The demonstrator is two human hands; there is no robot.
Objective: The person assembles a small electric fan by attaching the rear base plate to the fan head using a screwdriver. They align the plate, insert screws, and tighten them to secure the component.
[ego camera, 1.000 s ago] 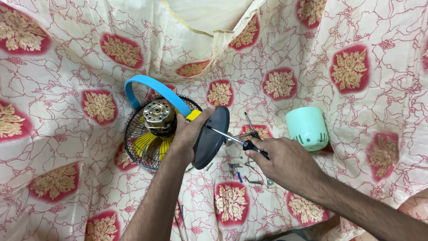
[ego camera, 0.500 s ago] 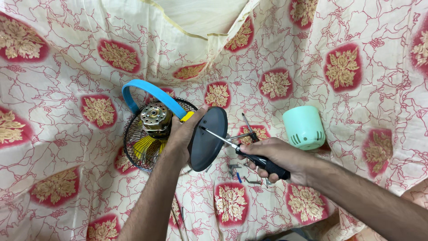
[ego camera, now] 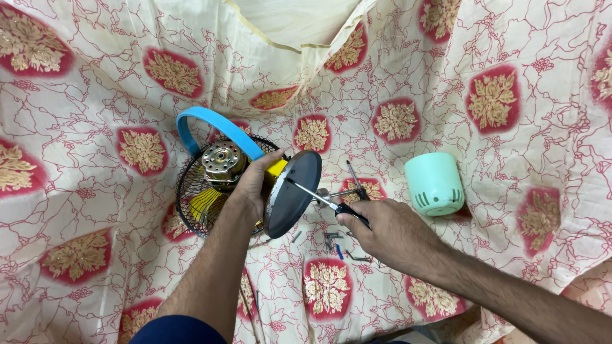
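A floral cloth [ego camera: 95,191] in cream and red covers the whole work surface, with a plain cream fold at the top edge.

Furthest left of the things on it is a small fan [ego camera: 220,185], lying tilted. Its black wire grille [ego camera: 188,197] forms a shallow basket, and inside it sit the yellow blades [ego camera: 207,202]. The bare metal motor [ego camera: 223,162] stands on top of the grille, with a blue band [ego camera: 213,124] arching over it.

The left hand [ego camera: 252,188] is wrapped around the fan's yellow neck [ego camera: 275,169], fingers curled in a firm grip just below the motor. Fixed to that neck is the dark grey round base [ego camera: 293,191], turned on edge so that its flat underside faces right.

A screwdriver [ego camera: 325,200] meets that underside, its thin metal shaft touching the disc near the middle. The right hand [ego camera: 386,232] is clenched around the screwdriver's black handle, which it mostly hides.

Under and between the hands, loose screws [ego camera: 341,242] and small metal bits lie scattered on the cloth, with pliers [ego camera: 357,185] just above them.

Right of these, well apart from the fan, a mint green cover [ego camera: 435,183] shaped like a cup lies on its side, its closed, slotted end toward the camera. What it holds, if anything, cannot be seen.
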